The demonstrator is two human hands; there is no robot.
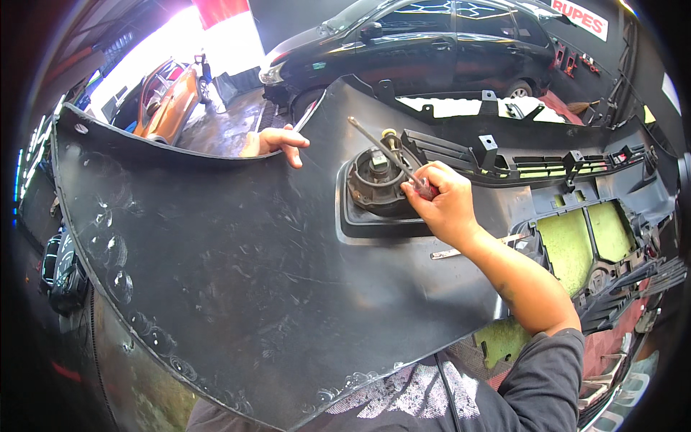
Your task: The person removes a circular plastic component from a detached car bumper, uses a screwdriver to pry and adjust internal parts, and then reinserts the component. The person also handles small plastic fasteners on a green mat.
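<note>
A large black plastic car bumper [216, 237] lies in front of me with its hollow inner side up. Along its far edge, my left hand [277, 142] hooks its fingers over the rim, partly hidden behind it. My right hand [443, 200] is closed round the reddish handle of a screwdriver [370, 137]. The metal shaft points up and left, crossing over a round black fog lamp [376, 189] set in a recess of the bumper. Whether the shaft touches the lamp, I cannot tell. Under my right forearm lies a thin flat strip [446, 254].
Slatted black grille parts [533, 164] and mounting tabs run along the bumper's right side. Yellow-green surface shows through the openings [568, 241]. Beyond stand a black car [425, 54] and an orange car [169, 101]. A dark case [68, 277] sits at the left.
</note>
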